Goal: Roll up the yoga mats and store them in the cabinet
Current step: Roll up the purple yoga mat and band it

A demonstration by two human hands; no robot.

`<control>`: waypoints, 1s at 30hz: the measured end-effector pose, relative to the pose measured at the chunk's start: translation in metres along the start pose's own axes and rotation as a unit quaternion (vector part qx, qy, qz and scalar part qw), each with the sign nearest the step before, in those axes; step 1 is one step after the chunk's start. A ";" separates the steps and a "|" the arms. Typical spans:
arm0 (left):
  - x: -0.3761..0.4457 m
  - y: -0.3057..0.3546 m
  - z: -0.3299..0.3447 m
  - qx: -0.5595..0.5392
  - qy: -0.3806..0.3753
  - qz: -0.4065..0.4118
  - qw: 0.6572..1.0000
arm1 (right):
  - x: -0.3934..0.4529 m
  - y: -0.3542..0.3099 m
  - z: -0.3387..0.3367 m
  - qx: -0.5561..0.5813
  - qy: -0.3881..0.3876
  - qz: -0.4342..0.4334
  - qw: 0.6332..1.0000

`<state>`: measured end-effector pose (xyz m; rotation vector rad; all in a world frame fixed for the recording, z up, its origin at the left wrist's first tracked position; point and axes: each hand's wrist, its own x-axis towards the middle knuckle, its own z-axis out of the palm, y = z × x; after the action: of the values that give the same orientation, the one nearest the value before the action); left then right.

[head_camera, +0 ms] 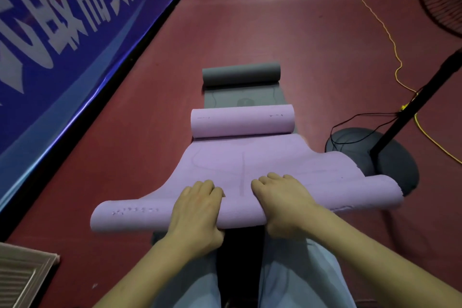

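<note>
Pale blue trouser legs (297, 275) frame the bottom of the view as a person kneels on a red floor (250, 20). Both hands grip the near rolled end of a purple yoga mat (237, 165): the left hand (197, 210) and right hand (282, 202) sit side by side near the roll's middle, fingers curled over its top and thumbs tucked under. The mat's far end is curled into a 2nd roll. It lies on a grey yoga mat (241, 75), whose far end is also rolled. A blue banner (62, 32) with white characters runs along the left. A fan stand's round base (390, 157) sits just right of the mats, with a yellow cable (390, 40) trailing past.
</note>
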<state>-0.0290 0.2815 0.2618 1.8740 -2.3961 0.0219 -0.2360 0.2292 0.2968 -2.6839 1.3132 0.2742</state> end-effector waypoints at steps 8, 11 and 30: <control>-0.001 0.012 0.006 0.024 -0.018 -0.012 0.999 | 0.017 0.016 -0.016 0.039 -0.138 0.002 0.990; 0.007 0.009 0.005 0.065 -0.045 0.004 0.997 | 0.014 0.013 -0.008 0.028 -0.072 0.015 0.997; 0.008 0.009 -0.023 0.082 -0.084 -0.004 0.993 | -0.015 -0.008 0.031 -0.044 0.200 0.074 0.976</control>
<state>-0.0377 0.2774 0.2857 2.0310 -2.5696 0.0647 -0.2423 0.2519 0.2704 -2.8185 1.6476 -0.2124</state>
